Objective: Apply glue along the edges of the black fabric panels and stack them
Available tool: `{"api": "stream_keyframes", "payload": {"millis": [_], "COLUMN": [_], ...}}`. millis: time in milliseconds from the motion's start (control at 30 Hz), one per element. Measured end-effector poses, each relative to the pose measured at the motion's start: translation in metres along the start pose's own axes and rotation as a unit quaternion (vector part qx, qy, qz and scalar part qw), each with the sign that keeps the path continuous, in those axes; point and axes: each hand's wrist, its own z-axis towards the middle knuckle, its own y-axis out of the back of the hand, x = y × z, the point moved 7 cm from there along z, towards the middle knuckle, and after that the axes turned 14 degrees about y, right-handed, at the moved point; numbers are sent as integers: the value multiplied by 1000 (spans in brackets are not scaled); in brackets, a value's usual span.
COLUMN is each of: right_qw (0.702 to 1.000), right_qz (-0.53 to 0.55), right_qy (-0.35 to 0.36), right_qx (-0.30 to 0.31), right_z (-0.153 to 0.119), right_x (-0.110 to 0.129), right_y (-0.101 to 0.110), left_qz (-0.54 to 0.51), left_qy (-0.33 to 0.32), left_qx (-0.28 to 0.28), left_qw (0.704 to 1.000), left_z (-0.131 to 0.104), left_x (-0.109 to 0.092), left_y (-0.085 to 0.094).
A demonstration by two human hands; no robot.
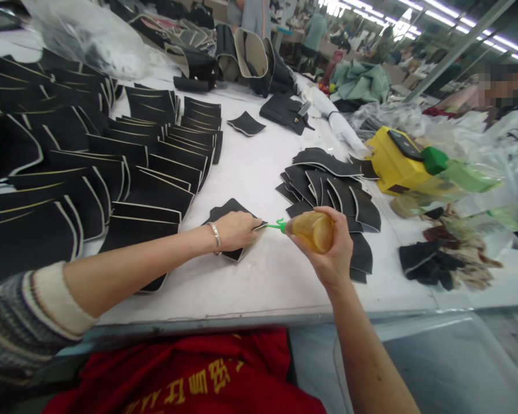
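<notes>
My left hand (238,231) is closed on a small black leather piece (232,255) with pale cut edges, pressing it over the white tabletop. In my right hand (337,247) lies a squeeze bottle (313,231) of amber liquid, tipped on its side. Its thin green nozzle (277,226) points left and reaches the edge of the leather piece by my left fingertips. Whether liquid is coming out is too small to tell. Just behind the bottle, a fanned pile of black leather pieces (328,187) spreads out.
Rows of larger black panels (155,167) cover the left side. A single black piece (247,123) lies farther back, near rolled black shafts (250,54). To the right stand a yellow box (395,161), plastic bags and dark scraps (431,263). The table's front edge (242,323) runs before me.
</notes>
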Motion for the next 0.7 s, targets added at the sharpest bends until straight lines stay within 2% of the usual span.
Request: {"api": "stream_keyframes", "payload": {"millis": [233,400,600,700], "right_qw": [999,1000,996,996], "right_qz": [25,19,69,69], "right_qy": [-11,-14,-41,-41], "right_qx": [31,8,38,24], "right_z": [-4,-3,-12,-12], "right_x": [2,-3,-6,-10], "right_y": [-3,1,-4,-3], "left_qz": [5,8,0,6], "left_qy": [2,6,3,1], "left_qx": [5,8,20,25], "left_qw": [1000,1000,1000,1000], "left_z": [-1,-2,-3,-4], "left_x": [0,-1,-2,-2], "left_y": [-3,-3,-3,-2]}}
